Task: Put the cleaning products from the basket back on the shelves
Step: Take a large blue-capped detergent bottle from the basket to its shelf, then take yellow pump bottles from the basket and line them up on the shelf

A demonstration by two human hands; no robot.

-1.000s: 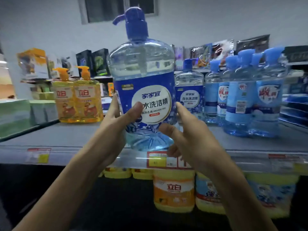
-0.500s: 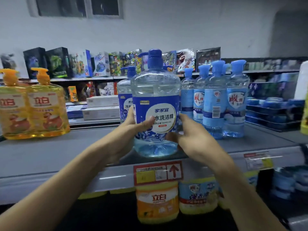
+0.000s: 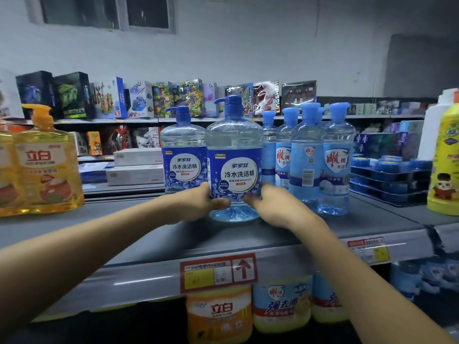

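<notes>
Bottle on grey shelf (upright)

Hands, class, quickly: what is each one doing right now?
Left hand: closed on the blue-label pump bottle, low on its side.
Right hand: closed on the same bottle, opposite side.

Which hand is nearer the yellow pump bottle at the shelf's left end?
Left. The left hand grips the clear blue-labelled pump bottle on its side facing the yellow pump bottle; the right hand grips the far side.
</notes>
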